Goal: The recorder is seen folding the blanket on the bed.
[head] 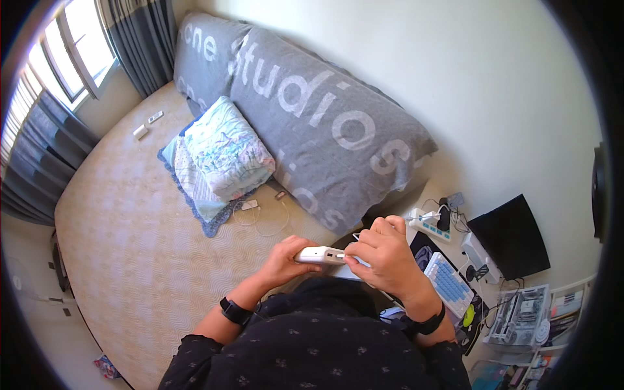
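A white power bank [314, 254] is gripped in my left hand [287, 261], its port end facing right. My right hand [385, 251] pinches a white cable plug [341, 256] at that end, in line with a port. Whether the plug is fully seated cannot be told. A white cable runs up behind my right fingers, mostly hidden by the hand. Beyond both hands, on the mattress [195, 273], lie a small white adapter [249, 204] and a thin looped white cable [258, 229].
A folded quilt [229, 151] lies by a large grey cushion [302, 112] against the wall. At right, a desk carries a power strip [430, 229], a blue-and-white keyboard [449, 284], a monitor [510, 237] and a clear organizer [519, 317]. A remote control [156, 116] rests near the window.
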A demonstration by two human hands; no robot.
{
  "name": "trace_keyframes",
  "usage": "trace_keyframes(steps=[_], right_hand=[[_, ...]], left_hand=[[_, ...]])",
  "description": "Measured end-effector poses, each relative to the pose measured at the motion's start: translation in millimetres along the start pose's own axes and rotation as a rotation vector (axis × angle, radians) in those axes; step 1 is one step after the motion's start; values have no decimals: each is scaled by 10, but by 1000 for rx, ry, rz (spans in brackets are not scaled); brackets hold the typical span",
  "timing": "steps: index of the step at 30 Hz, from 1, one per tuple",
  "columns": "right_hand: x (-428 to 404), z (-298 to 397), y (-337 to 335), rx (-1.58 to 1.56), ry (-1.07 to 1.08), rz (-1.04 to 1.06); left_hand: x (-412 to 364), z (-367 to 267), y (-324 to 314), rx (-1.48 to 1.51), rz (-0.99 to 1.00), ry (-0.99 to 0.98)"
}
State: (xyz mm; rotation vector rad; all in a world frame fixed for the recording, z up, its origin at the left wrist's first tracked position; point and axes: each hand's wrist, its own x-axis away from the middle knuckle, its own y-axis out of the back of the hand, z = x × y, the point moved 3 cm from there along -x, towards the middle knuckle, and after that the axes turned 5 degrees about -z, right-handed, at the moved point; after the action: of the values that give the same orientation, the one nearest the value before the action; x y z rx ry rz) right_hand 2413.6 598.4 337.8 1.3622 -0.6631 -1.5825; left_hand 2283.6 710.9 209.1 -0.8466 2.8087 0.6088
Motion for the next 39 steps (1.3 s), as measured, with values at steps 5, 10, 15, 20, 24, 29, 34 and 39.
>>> trace_keyframes(steps=[5,10,15,20,24,29,34,39], right_hand=[[-26,-23,-4,30,1,88],[5,-51,-52,37,3,92],[43,-102,-104,27,-14,139],[117,-283,-181,-110,-167,174],[116,-258,-114,-125,-208,90],[211,-260,-243,-122,-157,307],[309,-281,-362,-149,-156,406],[320,-307,-268,-105,-190,238]], left_hand=[[10,4,-15,-23,19,3],[18,47,-52,-12,33,21],[13,59,-68,-25,38,27],[-5,184,-103,165,174,243],[-53,270,-187,522,327,536],[-120,263,-240,753,498,767],[-204,299,-290,755,572,817],[-233,240,-350,851,541,849]])
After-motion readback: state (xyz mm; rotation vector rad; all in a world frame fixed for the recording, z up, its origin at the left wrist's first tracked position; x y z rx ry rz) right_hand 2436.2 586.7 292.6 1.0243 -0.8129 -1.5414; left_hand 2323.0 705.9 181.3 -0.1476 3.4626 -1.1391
